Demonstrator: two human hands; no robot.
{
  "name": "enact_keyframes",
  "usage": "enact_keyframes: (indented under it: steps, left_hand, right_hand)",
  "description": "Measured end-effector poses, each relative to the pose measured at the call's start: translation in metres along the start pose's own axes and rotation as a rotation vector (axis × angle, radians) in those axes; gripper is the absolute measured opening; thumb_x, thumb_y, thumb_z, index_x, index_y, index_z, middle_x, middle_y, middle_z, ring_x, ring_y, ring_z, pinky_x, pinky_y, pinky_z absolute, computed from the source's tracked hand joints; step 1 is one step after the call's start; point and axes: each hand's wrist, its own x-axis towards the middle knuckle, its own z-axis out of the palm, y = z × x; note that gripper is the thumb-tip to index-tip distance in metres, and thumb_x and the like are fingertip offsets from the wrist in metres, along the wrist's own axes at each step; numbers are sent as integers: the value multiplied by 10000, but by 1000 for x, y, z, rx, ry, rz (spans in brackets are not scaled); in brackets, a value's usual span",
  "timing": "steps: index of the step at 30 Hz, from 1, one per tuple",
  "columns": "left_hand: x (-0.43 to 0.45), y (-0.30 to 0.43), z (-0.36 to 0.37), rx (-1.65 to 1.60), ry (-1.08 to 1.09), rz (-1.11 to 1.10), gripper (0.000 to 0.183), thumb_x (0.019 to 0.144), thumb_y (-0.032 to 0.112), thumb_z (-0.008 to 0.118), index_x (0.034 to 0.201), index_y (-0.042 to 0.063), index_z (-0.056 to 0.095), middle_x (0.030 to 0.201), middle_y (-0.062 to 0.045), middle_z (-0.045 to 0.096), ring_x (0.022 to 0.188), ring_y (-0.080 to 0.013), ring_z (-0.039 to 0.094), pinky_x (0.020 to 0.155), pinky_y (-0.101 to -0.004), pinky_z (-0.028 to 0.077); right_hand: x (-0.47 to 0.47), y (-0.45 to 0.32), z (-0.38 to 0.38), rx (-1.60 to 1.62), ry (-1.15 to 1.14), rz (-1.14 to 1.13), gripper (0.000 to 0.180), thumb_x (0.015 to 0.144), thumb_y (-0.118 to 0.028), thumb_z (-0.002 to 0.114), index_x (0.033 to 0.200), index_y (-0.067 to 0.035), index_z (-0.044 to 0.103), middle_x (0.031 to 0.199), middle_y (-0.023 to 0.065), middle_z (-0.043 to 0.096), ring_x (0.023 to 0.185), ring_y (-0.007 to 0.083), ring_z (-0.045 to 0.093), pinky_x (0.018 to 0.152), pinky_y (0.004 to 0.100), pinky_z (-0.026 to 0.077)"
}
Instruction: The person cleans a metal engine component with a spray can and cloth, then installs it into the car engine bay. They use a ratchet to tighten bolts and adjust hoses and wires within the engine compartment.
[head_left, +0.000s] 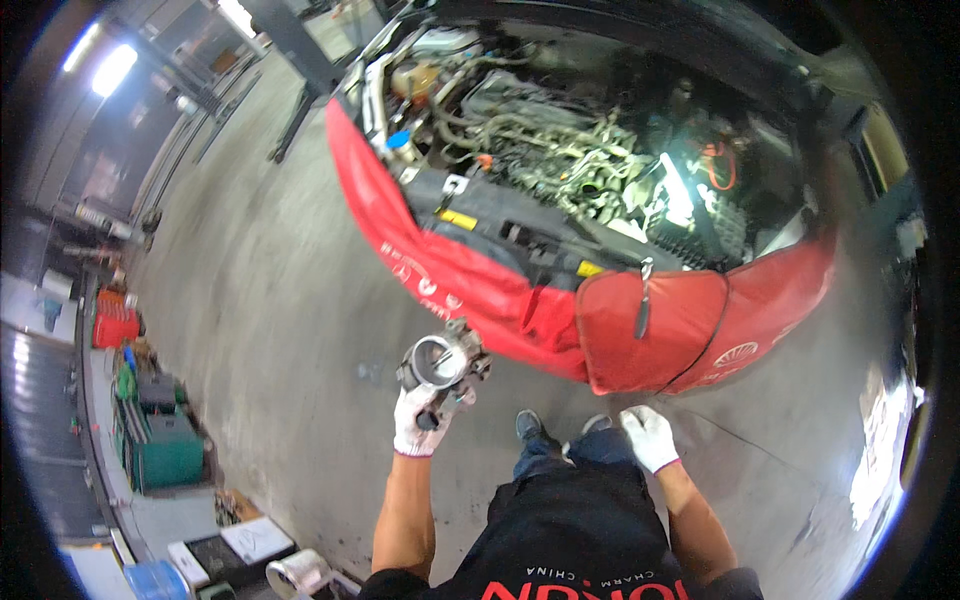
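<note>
My left hand, in a white work glove, holds up a metal throttle body or similar engine part with a round bore. The part hangs over the floor, left of the car's front. My right hand, also gloved, is low beside my body with its fingers curled; nothing shows in it. Ahead of me stands a car with its engine bay exposed. A red fender cover drapes its front edge. A ratchet with a dark handle lies on the cover.
A bright work light shines in the engine bay. An orange cable or strap lies at its right. Green tool cases, a red box and an open carton line the left side. A lift post stands beyond the car.
</note>
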Motion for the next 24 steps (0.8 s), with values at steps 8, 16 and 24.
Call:
enact_keyframes:
  steps: [8, 16, 24]
  left_hand:
    - [74, -13, 41, -5, 34, -213, 613, 876, 360, 698, 1326, -38, 582, 978, -127, 611, 805, -265, 590, 704, -410, 483]
    - [135, -11, 94, 58, 140, -298, 660, 887, 566, 647, 1262, 23, 645, 930, -112, 696, 770, -290, 671, 625, -437, 550]
    - [209, -4, 112, -111, -22, -538, 751, 872, 664, 624, 1285, 37, 656, 1063, -174, 732, 849, -351, 711, 689, -465, 577]
  right_hand:
    - [73, -39, -51, 7, 9, -181, 336, 992, -359, 662, 1020, -40, 762, 1012, 206, 719, 1004, 388, 703, 891, 454, 548]
    - [158, -91, -105, 242, -16, -420, 410, 1039, -317, 629, 748, -28, 637, 724, 193, 590, 678, 402, 605, 639, 474, 470]
    - [188, -100, -107, 342, 114, -344, 298, 1017, -260, 645, 866, -14, 718, 769, 175, 621, 711, 347, 649, 672, 432, 499]
